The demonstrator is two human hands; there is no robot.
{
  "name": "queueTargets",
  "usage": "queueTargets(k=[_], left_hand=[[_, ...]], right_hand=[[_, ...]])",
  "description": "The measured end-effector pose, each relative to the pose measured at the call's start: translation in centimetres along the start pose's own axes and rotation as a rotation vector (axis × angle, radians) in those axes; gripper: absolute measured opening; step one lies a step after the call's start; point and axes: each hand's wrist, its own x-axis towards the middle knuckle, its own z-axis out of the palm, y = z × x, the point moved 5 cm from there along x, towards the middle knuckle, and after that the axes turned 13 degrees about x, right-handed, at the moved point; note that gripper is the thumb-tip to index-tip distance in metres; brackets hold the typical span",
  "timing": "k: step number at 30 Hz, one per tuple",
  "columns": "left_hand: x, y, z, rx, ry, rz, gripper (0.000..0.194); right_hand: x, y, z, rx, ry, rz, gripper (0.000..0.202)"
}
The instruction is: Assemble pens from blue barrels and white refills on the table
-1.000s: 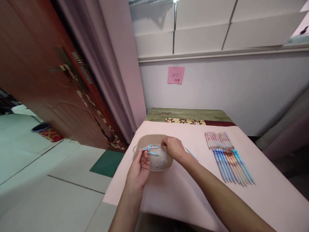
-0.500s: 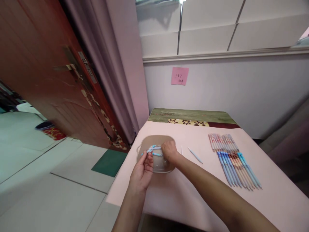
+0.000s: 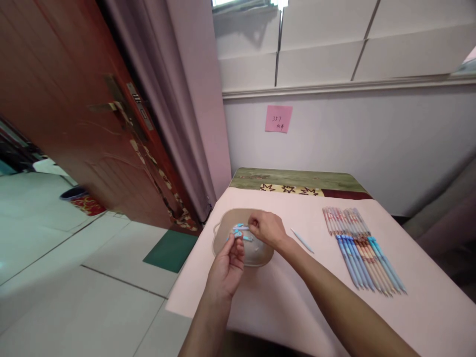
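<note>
My left hand (image 3: 227,265) is closed, thumb against fingers, on a small pale-blue pen part (image 3: 238,234) with a turquoise decoration. It holds this over a beige plastic basin (image 3: 262,255). To its right my right hand (image 3: 269,228) is pinched near the same part; what its fingertips hold, if anything, is too small to make out. Inside the basin, several blue and lavender pen parts (image 3: 246,239) lie partly hidden behind my fingers. A pale-blue pen (image 3: 302,240) rests on the pink-covered table (image 3: 290,292), right of my right hand.
Two rows of pens lie at the right: reddish and white ones (image 3: 345,221) behind, blue and beige ones (image 3: 370,265) in front. A pink note (image 3: 278,119) is stuck on the wall. A wooden door (image 3: 85,134) and a patterned bin (image 3: 84,201) are at the left.
My right hand has lifted from inside the basin and turned, its fingertips now pinched close to the left hand. My left hand has shifted slightly right with the pen part.
</note>
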Motion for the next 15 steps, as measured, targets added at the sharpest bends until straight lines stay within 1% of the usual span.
queueTargets(k=[1,2,4,5,6,7,9,12,15], left_hand=[[0.0,-0.3,0.2,0.007,-0.008,-0.009,0.013],[0.0,-0.6,0.4,0.015,-0.017,-0.018,0.013],[-0.1,-1.3,0.9,0.024,-0.047,-0.028,0.013],[-0.1,-1.7,1.2,0.025,-0.065,-0.031,0.013],[-0.2,-2.0,1.4,0.023,-0.081,-0.035,0.013],[-0.2,-2.3,1.6,0.020,-0.091,-0.041,0.012],[-0.4,-2.8,1.7,0.013,-0.089,-0.065,0.012],[-0.7,-3.5,1.7,0.007,-0.092,-0.096,0.011],[-1.0,-4.0,1.8,0.008,-0.112,-0.096,0.011]], right_hand=[[-1.0,-0.2,-0.8,0.138,0.065,-0.034,0.023],[-2.0,-0.3,-1.6,0.394,0.166,-0.072,0.024],[-4.1,-0.2,-2.5,0.822,0.298,-0.148,0.023],[-4.9,-0.2,-2.7,0.963,0.347,-0.179,0.020],[-5.6,-0.2,-2.8,1.021,0.376,-0.204,0.017],[-6.2,-0.1,-2.9,1.033,0.401,-0.221,0.013],[-6.8,0.0,-2.9,1.000,0.434,-0.241,0.008],[-7.2,0.2,-3.0,0.950,0.450,-0.256,0.007],[-7.5,0.0,-3.0,0.912,0.458,-0.262,0.006]])
